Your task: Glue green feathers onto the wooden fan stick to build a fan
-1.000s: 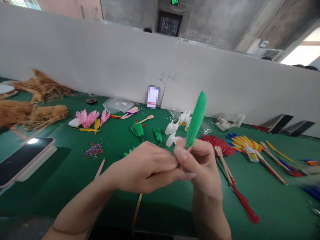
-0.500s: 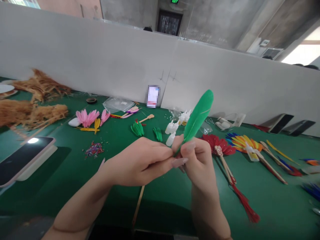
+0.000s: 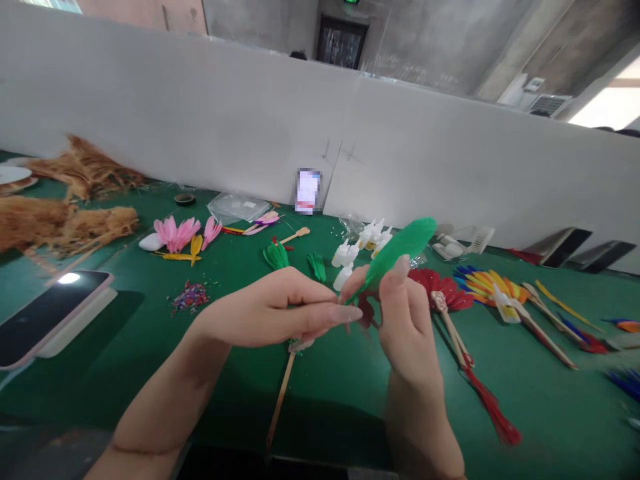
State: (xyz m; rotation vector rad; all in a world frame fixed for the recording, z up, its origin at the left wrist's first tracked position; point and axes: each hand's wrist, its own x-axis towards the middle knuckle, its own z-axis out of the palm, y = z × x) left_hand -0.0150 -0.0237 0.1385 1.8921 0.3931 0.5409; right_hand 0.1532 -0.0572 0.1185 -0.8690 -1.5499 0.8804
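Observation:
Between the thumb and fingers of my left hand (image 3: pixel 285 310) is the lower quill end of a green feather (image 3: pixel 403 247), which tilts up to the right. My right hand (image 3: pixel 405 313) is close beside it, the thumb lifted off and the fingers partly hidden behind the feather; a gap shows between thumb and fingers. Below my left hand a thin wooden stick (image 3: pixel 281 397) lies on the table, its upper end hidden. Just beyond the hands are a bundle of green feathers (image 3: pixel 316 267) and several white glue bottles (image 3: pixel 345 253).
To the right lie a red feather fan (image 3: pixel 447 293) with a tassel and a yellow-blue feather fan (image 3: pixel 485 287). At left are pink feathers (image 3: pixel 175 235), a pile of colored bits (image 3: pixel 189 297), a phone (image 3: pixel 55 313) and brown fibre (image 3: pixel 75 230). A white partition (image 3: pixel 200 120) bounds the back.
The green feather has tipped lower toward the right. My right thumb has come off it and risen, while my left hand keeps hold of the quill.

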